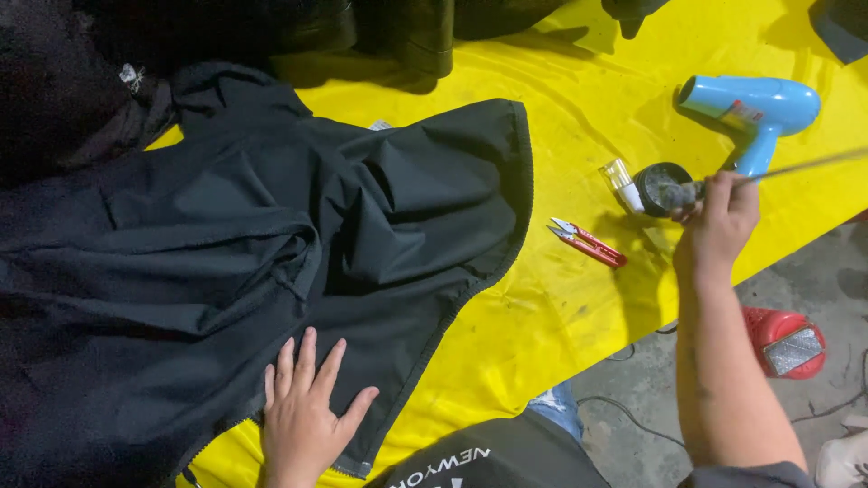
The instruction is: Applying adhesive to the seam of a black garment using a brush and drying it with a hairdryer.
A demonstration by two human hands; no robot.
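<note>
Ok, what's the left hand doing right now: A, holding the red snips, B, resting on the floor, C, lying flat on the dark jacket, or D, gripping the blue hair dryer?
C: the left hand lies open, fingers spread, flat on the dark jacket near its zipper edge, while the red snips and the blue hair dryer sit untouched on the yellow table cover.

Matt black cloth jacket (271,235) on a glossy yellow plastic sheet (561,90) – blue hairdryer (755,113) of smooth, shiny plastic
</note>
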